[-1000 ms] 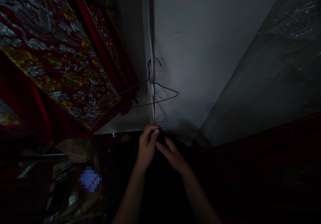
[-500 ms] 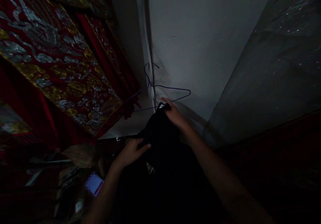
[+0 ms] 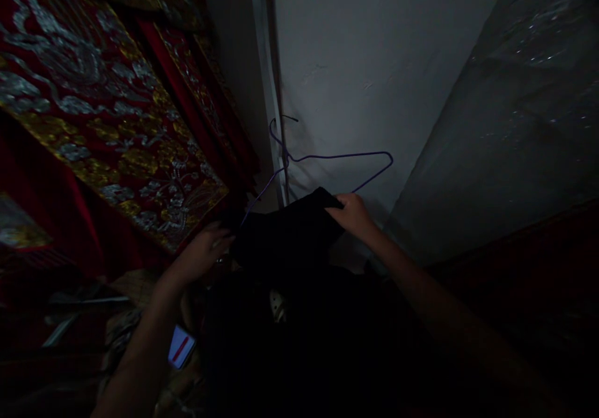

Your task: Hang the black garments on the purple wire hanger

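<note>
Fingers (image 3: 347,199) of R hand (image 3: 358,221): pinched on upper corner of blk cloth (image 3: 285,237), thumb nearest me, just below R arm of the hanger (image 3: 346,155). L hand (image 3: 203,252): fingers bent at cloth's opp. edge, below hanger's L end; blurred & dim, can't tell if gripping.

Item 1: blk cloth, prob. a garment, qty 1. Loc.: below hanger's neck, in front of its lower bar. Whether wire runs inside or only behind: can't tell. Handling (est.): light, soft, limp; will sag betw. holds, not fragile. Best hold: both upper corners, edge kept taut.

Item 2: hanger, thin purple wire, hook up at pale strip (image 3: 267,75). Est. light, springy; would swing if knocked. Best hold: neck, under hook.

Surroundings, ref. hanger: red embroidered drape (image 3: 126,112), gold & silver work, to L; white wall (image 3: 355,81) behind; clear plastic sheeting (image 3: 505,125) to R; pale shoe w/ holes (image 3: 277,306), below; lit screen (image 3: 181,347), below & L, prob. a phone.

Brands/labels: none seen on cloth or hanger. Screen shows red bar on pale ground; any txt too small to read.
</note>
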`<state>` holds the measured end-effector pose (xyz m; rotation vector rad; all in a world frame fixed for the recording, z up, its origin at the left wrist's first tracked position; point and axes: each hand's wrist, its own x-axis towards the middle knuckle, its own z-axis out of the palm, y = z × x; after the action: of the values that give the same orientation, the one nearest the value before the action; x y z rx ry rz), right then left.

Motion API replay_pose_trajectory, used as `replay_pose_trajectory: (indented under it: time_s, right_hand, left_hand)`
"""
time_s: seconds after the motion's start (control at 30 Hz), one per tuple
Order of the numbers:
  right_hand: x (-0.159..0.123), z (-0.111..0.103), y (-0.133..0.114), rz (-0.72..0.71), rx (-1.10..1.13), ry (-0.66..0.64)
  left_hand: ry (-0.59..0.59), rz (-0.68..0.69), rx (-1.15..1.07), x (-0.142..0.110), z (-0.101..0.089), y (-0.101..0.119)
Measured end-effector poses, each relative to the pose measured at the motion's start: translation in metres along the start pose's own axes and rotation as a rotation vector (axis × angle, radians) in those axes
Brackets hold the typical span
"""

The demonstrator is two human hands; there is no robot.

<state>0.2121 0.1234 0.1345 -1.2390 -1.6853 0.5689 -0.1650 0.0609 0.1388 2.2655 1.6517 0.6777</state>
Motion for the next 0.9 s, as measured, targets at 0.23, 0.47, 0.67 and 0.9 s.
replay_pose_trajectory:
  time_s: [0.23,0.47,0.67,0.9]
  right_hand:
    - [-0.026,0.023,-0.011,0.017,0.2,-0.148]
    - [-0.027,-0.012,-0.003,-0.102,0.236,0.321]
    - [0.012,-0.076,0.001,-0.077,0.139,0.2]
    - [0.027,-0.115,-0.022,0.155,0.294,-0.382]
  left_hand:
    - [0.288,0.265,-0.273,0.044,-0.008,0.061]
    - [0.325,0.278,-0.1,0.056,-0.017,0.06]
    - [0.39,0.324,-0.026,0.058,-0.03,0.052]
    - [0.615,0.017,-0.156,0.062,-0.033,0.028]
